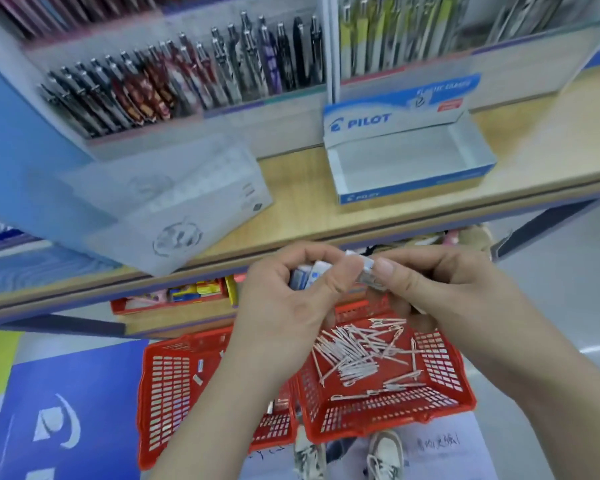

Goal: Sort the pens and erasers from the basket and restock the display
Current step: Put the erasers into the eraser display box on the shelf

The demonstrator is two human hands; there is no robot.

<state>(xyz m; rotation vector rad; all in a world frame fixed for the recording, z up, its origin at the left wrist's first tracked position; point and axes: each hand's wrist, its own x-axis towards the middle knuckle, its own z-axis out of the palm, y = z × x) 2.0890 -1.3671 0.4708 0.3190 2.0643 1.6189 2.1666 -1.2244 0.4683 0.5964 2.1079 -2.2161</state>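
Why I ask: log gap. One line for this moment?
left hand: holds erasers | right hand: pinches eraser | pens: in red basket

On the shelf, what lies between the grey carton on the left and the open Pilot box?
Nothing. In the head view, the stretch of wooden shelf between the grey carton and the Pilot box is bare.

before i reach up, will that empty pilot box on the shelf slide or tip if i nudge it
The pilot box looks like thin card and sits empty, so it is probably light and may slide on the smooth wooden shelf. Its low, wide tray makes tipping unlikely.
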